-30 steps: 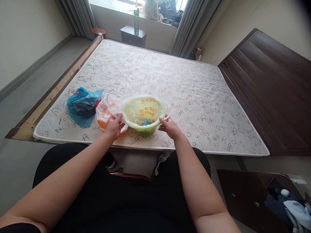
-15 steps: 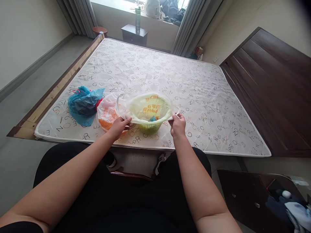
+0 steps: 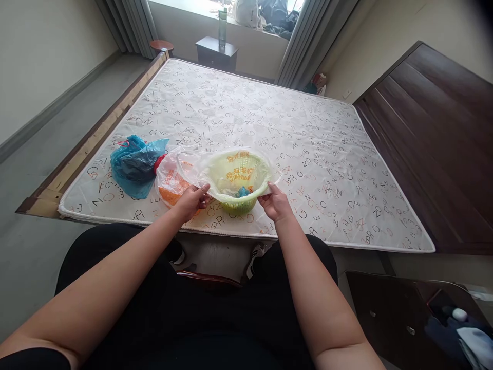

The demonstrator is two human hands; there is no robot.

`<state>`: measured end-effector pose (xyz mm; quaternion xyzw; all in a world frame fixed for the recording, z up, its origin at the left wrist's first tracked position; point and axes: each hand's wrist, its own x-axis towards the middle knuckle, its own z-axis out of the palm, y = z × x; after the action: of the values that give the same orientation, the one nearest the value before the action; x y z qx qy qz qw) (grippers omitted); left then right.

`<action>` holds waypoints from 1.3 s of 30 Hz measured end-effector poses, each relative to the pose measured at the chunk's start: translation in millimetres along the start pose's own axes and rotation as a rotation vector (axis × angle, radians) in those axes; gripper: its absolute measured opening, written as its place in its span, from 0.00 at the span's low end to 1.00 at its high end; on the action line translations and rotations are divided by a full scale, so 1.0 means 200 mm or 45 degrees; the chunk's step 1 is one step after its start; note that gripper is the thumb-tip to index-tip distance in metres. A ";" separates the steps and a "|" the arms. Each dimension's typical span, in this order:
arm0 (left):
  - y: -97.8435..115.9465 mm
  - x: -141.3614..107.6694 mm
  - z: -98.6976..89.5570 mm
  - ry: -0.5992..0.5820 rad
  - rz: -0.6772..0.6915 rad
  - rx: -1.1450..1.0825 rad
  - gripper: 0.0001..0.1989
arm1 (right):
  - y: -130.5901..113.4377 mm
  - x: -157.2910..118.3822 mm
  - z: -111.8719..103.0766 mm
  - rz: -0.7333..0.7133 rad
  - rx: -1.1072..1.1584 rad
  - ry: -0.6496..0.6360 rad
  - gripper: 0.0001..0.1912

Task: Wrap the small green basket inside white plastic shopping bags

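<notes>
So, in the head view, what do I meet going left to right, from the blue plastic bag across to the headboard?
Blue plastic bag → white-and-orange plastic bag → green basket → right hand → dark headboard.

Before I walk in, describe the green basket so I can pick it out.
Find the lettered mattress beside the dark headboard. Near its front edge, the green basket sits between the person's left hand and right hand. Unlike the neighbouring white bag and blue bag, it is round and open, with slotted sides and a thin liner.
</notes>
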<state>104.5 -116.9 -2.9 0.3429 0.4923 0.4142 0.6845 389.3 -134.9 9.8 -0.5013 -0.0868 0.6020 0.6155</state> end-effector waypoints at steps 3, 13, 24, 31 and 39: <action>-0.01 -0.01 0.01 -0.034 0.018 0.151 0.25 | 0.03 -0.01 0.01 -0.002 -0.012 -0.021 0.10; 0.00 -0.02 0.05 -0.103 -0.050 -0.135 0.19 | 0.02 -0.06 0.05 -0.024 -0.007 -0.198 0.08; -0.02 -0.03 0.05 -0.163 -0.023 -0.168 0.18 | 0.02 -0.10 0.10 -0.071 -0.144 -0.160 0.16; 0.02 -0.06 0.04 -0.179 -0.086 -0.147 0.21 | 0.01 -0.09 0.09 -0.009 -0.164 -0.200 0.18; 0.01 -0.06 0.03 -0.140 -0.054 -0.068 0.23 | -0.06 -0.11 0.07 -0.168 -0.223 -0.266 0.18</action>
<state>107.3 -127.1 5.6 0.3364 0.4499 0.3931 0.7280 381.4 -143.0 35.1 -0.4809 -0.2353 0.5990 0.5954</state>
